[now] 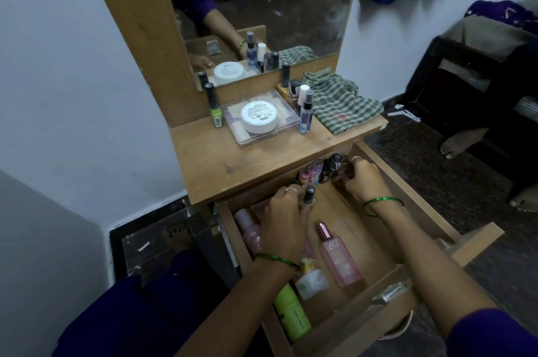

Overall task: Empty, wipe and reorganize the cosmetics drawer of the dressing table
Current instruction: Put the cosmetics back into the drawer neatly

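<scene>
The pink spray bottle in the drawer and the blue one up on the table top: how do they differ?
The pink spray bottle lies flat on the floor of the open drawer; the blue spray bottle stands upright on the table top. The pink one has a pinkish metallic cap, the blue one a dark cap. The pink one lies alone, the blue one among other bottles. Both are slim and see-through.

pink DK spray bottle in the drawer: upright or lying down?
Lying down. The pink spray bottle lies flat on the drawer floor, cap toward the mirror, base toward the drawer front.
</scene>
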